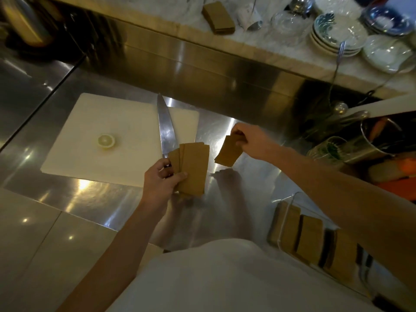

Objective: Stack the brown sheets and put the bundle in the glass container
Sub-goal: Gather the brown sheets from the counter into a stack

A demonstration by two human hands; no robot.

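Stacking is under way, I judge. At frame centre the left hand (pixel 163 179) pinches a fanned bundle (pixel 191 167) of brown sheets by its lower end, over the steel table (pixel 94 199). Just right of it, apart from the bundle, the right hand (pixel 249 140) grips a few more sheets (pixel 229 152) by their top edge, tilted. Next, these likely need laying square onto the fan, then the edges tapped flush (it is splayed now). The sheets look thin, stiff, matte tan rectangles. The glass container (pixel 292 230), lower right, already stands bundles on edge.
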